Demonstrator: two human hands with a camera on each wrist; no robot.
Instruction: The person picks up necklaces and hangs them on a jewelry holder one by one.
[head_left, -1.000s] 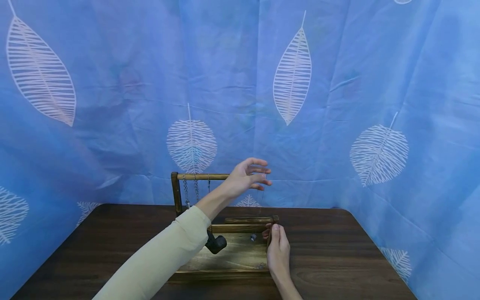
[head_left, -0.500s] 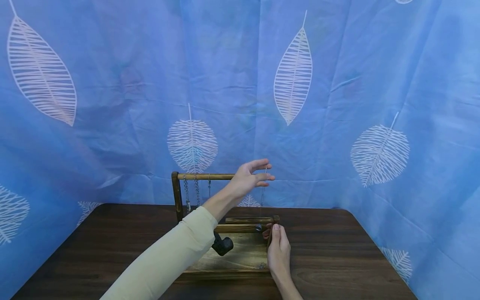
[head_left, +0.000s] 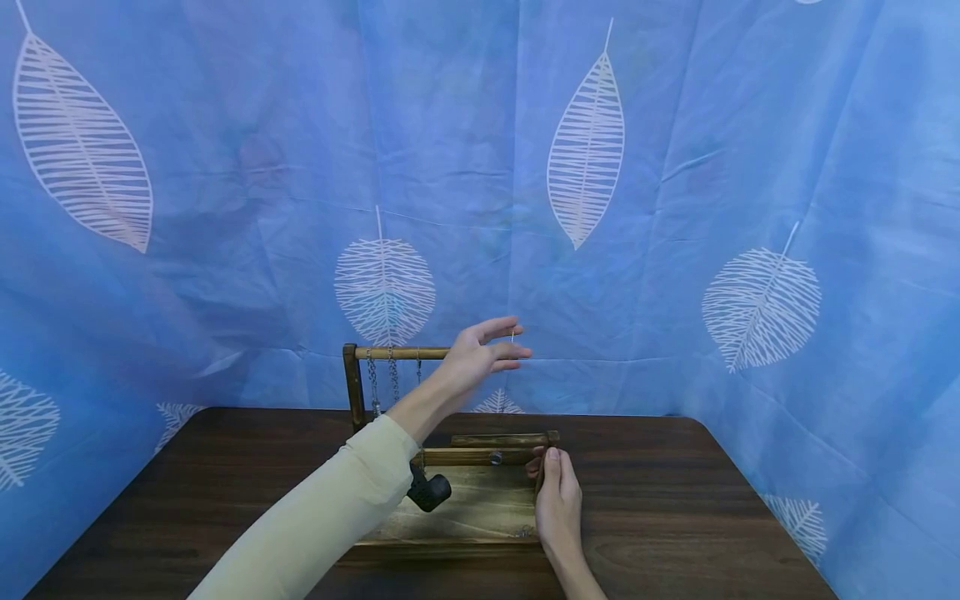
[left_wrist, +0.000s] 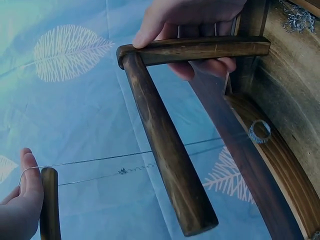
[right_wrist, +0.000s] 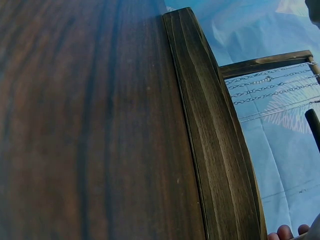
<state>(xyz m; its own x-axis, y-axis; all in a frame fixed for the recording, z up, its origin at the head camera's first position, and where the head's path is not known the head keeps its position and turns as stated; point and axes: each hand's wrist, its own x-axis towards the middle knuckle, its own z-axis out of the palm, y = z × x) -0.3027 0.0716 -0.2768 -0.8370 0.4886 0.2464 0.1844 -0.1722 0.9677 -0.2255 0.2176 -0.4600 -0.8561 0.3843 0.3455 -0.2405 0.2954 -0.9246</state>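
Observation:
A wooden jewelry stand (head_left: 465, 527) has a tall post (head_left: 351, 383) on the left and a short post with a low bar (head_left: 498, 440) on the right. My left hand (head_left: 472, 358) is raised near the free end of the upper bar (head_left: 390, 353). A thin necklace (left_wrist: 100, 161) hangs in a long loop over its extended fingers, with a ring pendant (left_wrist: 259, 131) at the bottom. My right hand (head_left: 558, 500) grips the short post (left_wrist: 200, 49), thumb on its near face. In the right wrist view only the right hand's fingertips (right_wrist: 285, 233) show.
Several chains (right_wrist: 272, 89) hang from the upper bar near the tall post. A small heap of chain (left_wrist: 298, 19) lies in the stand's tray. A black wrist camera (head_left: 429, 492) hangs under my left forearm. Behind the dark table (head_left: 675, 500) is a blue leaf-print cloth (head_left: 480, 167).
My left hand shifts slightly right, then back left, the necklace swinging with it; its pendant now hangs higher, before the tray's back edge. My right hand stays put.

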